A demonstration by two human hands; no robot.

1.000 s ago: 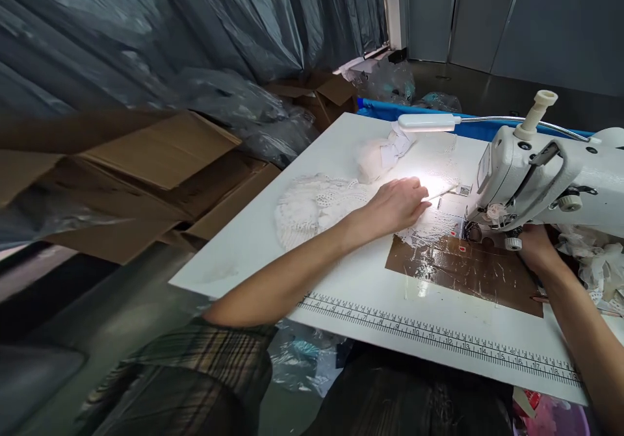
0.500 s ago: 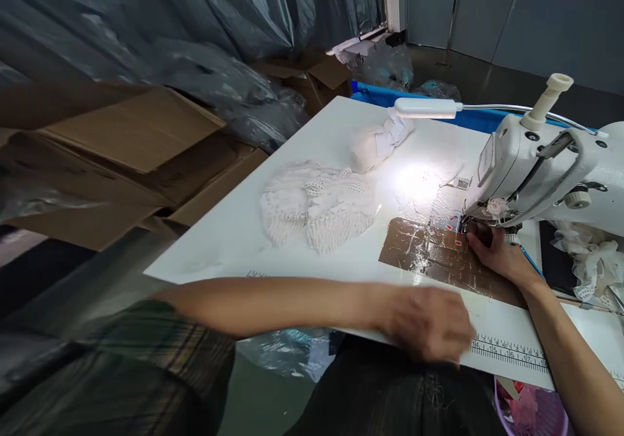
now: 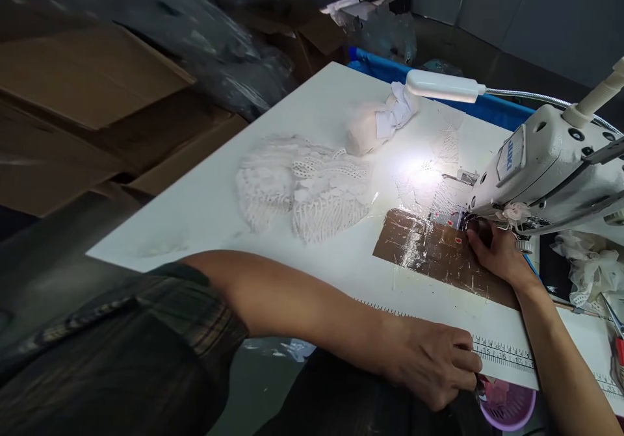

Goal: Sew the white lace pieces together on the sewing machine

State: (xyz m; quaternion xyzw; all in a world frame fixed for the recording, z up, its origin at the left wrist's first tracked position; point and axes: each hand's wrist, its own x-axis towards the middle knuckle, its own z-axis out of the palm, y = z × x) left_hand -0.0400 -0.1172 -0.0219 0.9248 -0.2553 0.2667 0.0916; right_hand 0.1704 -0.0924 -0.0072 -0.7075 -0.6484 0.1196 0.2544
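My left hand is at the table's front edge over the printed ruler, its fingers curled in; whatever they hold is hidden. My right hand reaches to the needle area of the white sewing machine. Its thumb and forefinger are bent together beside the presser foot, and I cannot make out what is between them. Below the needle lies a shiny brown plate on the table. White lace lies behind the needle area, partly washed out by the lamp.
A pile of white lace pieces and a wrapped pale bundle lie on the white table. Scissors and sheer fabric are at the right. A purple basket stands below the edge; cardboard boxes stand left.
My left hand, blurred earlier, now shows sharply at the table edge, slightly lower. My right hand stays by the needle. The camera view has shifted, bringing the scissors further into sight.
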